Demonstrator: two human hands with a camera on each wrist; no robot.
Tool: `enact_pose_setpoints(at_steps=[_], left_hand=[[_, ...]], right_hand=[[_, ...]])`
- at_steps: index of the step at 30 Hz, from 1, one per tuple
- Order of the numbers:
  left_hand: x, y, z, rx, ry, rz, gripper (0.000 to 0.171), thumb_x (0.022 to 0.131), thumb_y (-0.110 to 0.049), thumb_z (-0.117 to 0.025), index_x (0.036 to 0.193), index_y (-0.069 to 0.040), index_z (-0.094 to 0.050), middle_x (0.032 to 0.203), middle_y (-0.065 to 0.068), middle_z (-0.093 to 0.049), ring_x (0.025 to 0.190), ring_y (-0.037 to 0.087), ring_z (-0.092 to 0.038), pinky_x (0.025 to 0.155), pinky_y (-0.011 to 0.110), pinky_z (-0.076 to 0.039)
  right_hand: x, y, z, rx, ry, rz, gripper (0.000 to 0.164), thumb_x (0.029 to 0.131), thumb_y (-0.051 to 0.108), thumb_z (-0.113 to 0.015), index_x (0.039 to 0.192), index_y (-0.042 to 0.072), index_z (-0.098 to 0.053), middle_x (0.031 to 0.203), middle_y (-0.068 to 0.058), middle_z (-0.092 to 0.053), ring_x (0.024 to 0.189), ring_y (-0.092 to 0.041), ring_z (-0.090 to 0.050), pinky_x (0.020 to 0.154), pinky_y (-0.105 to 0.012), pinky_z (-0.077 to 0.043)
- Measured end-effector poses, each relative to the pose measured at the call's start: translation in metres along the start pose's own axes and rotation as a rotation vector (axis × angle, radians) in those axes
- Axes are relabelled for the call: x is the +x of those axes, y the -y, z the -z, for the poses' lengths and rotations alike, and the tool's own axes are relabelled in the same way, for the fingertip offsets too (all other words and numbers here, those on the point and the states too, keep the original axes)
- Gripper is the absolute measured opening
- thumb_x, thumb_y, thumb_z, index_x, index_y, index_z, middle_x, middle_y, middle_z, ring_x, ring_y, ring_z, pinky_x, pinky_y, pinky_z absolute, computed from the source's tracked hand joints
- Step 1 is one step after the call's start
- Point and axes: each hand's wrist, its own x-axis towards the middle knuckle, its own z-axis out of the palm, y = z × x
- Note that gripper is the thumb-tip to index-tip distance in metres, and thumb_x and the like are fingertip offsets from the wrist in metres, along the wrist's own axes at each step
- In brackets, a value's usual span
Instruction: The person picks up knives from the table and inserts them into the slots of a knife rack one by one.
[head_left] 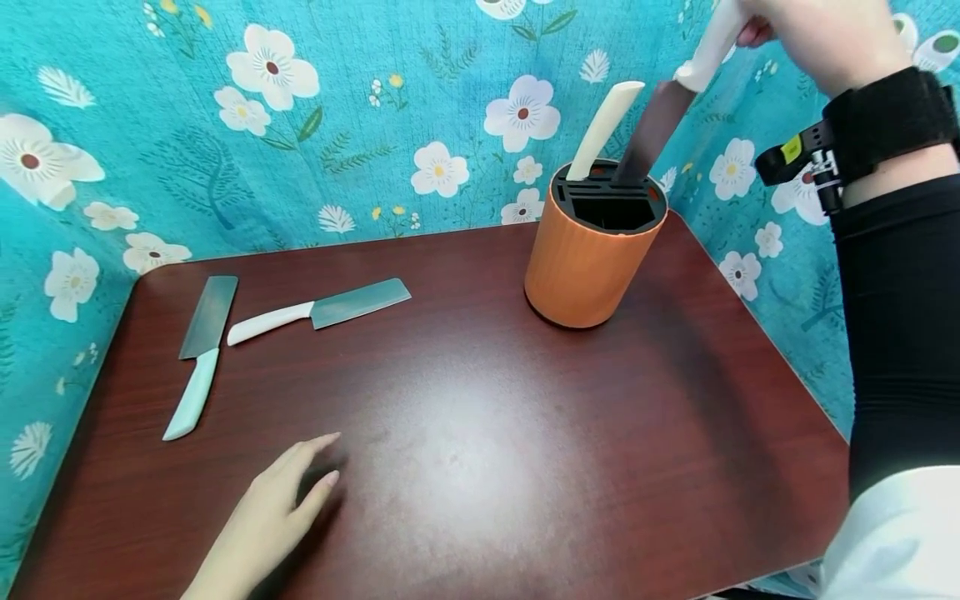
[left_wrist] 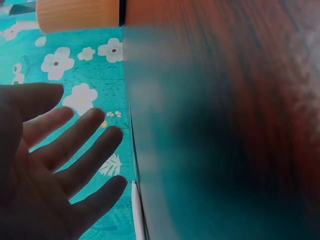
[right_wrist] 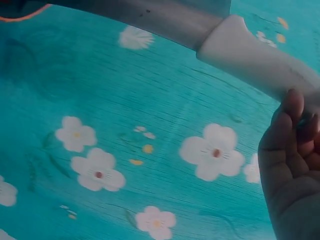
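My right hand (head_left: 832, 37) grips the white handle of a knife (head_left: 716, 46) at the upper right. That knife's blade leans down into a slot of the orange knife block (head_left: 585, 267), its tip hidden inside. In the right wrist view, thumb and fingers (right_wrist: 291, 107) hold the handle's end. Another knife, with a cream handle (head_left: 606, 129), stands in the same block. Over the front left of the table hovers my left hand (head_left: 273, 508), holding nothing, its fingers spread and loosely bent in the left wrist view.
Two white-handled knives lie on the dark wooden table (head_left: 450, 375) at the left: a broad one (head_left: 210, 317) pointing away and another (head_left: 360, 302) lying crosswise. Behind the table hangs a turquoise floral cloth (head_left: 360, 108), also along both sides.
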Motion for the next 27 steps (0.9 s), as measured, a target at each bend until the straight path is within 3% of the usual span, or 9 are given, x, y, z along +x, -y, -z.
enact_pose_setpoints(at_steps=[6, 12, 17, 21, 27], left_hand=[[-0.004, 0.001, -0.005, -0.006, 0.022, 0.008, 0.038, 0.098, -0.022, -0.068, 0.135, -0.017, -0.061, 0.121, -0.008, -0.071, 0.112, 0.016, -0.068, 0.094, 0.040, -0.052], [-0.005, -0.001, -0.009, -0.013, 0.031, 0.014, 0.037, 0.098, -0.022, -0.068, 0.134, -0.018, -0.062, 0.119, -0.009, -0.071, 0.110, 0.015, -0.068, 0.094, 0.044, -0.054], [-0.007, -0.002, -0.011, -0.007, 0.016, 0.004, 0.036, 0.096, -0.018, -0.069, 0.131, -0.016, -0.063, 0.115, -0.011, -0.071, 0.108, 0.013, -0.068, 0.093, 0.043, -0.054], [-0.009, -0.002, -0.011, 0.001, -0.017, -0.014, 0.036, 0.095, -0.016, -0.070, 0.130, -0.016, -0.064, 0.115, -0.010, -0.071, 0.107, 0.012, -0.068, 0.092, 0.041, -0.054], [-0.012, 0.000, -0.008, 0.003, -0.037, -0.015, 0.037, 0.095, -0.017, -0.071, 0.131, -0.017, -0.064, 0.120, -0.006, -0.071, 0.108, 0.016, -0.069, 0.091, 0.044, -0.055]], right_hand=[[0.003, -0.012, -0.013, 0.032, 0.061, 0.013, 0.023, 0.105, 0.026, -0.055, 0.123, 0.017, -0.065, 0.094, 0.016, -0.058, 0.076, -0.002, -0.055, 0.073, -0.003, -0.046], [0.002, -0.027, -0.029, -0.170, 0.131, -0.017, 0.042, 0.105, 0.035, -0.051, 0.130, 0.003, -0.061, 0.087, 0.021, -0.053, 0.076, 0.003, -0.054, 0.074, -0.008, -0.042], [-0.006, -0.041, -0.043, -0.244, 0.191, -0.033, 0.046, 0.105, 0.040, -0.050, 0.126, 0.001, -0.061, 0.084, 0.021, -0.054, 0.080, 0.003, -0.053, 0.076, -0.016, -0.039], [-0.012, -0.052, -0.052, -0.228, 0.221, -0.050, 0.046, 0.105, 0.041, -0.049, 0.127, 0.002, -0.061, 0.082, 0.022, -0.056, 0.081, 0.003, -0.054, 0.077, -0.021, -0.038], [-0.014, -0.058, -0.065, -0.159, 0.190, -0.043, 0.048, 0.105, 0.041, -0.050, 0.134, 0.005, -0.059, 0.087, 0.023, -0.056, 0.082, 0.002, -0.052, 0.080, -0.024, -0.037]])
